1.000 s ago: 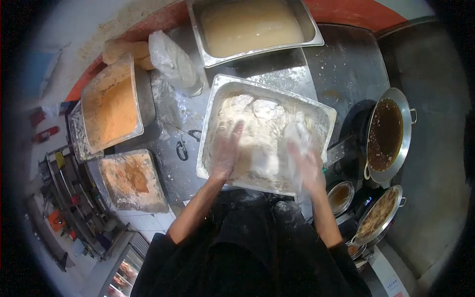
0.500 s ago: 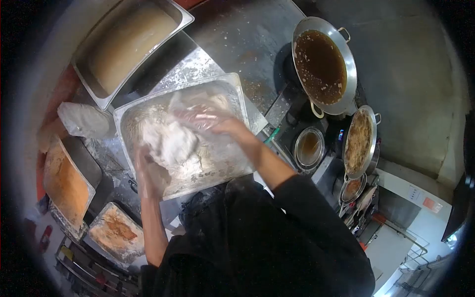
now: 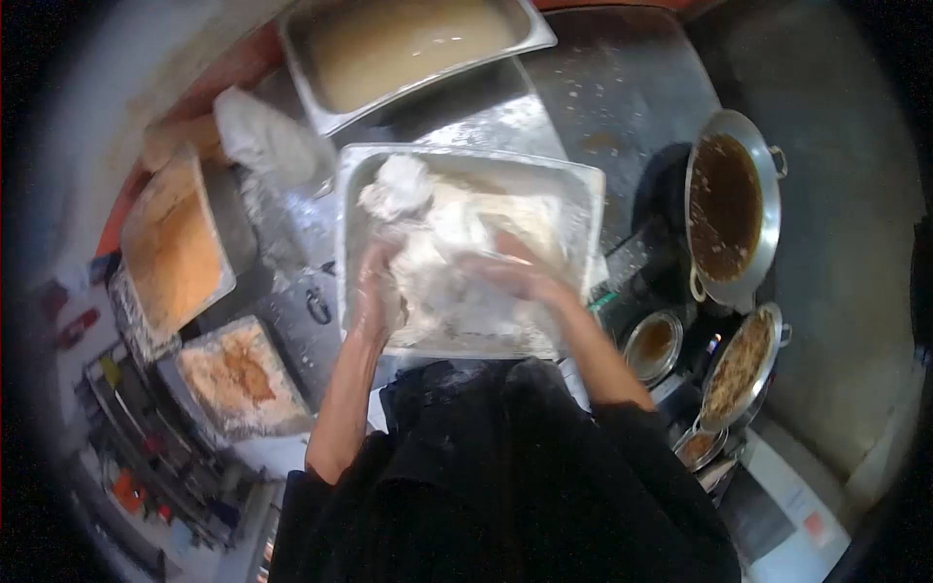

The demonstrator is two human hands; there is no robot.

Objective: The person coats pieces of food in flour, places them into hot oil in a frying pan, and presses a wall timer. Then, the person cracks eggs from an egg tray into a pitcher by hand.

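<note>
Right hand (image 3: pixel 517 276) has pulled back in the tray (image 3: pixel 466 155)
Left hand (image 3: pixel 371 290) and right look loosely open, flour (image 3: pixel 424 274) contact's too blurry

From my end: view swung back after a tilt half a second ago. White-coated lump (image 3: pixel 397 188) now by far left corner of tray (image 3: pixel 471 154); half a second ago I had a blurred white mass between both hands. My right hand (image 3: pixel 505 272) pulled back from the far side, and in from the right wall since one second ago
</note>
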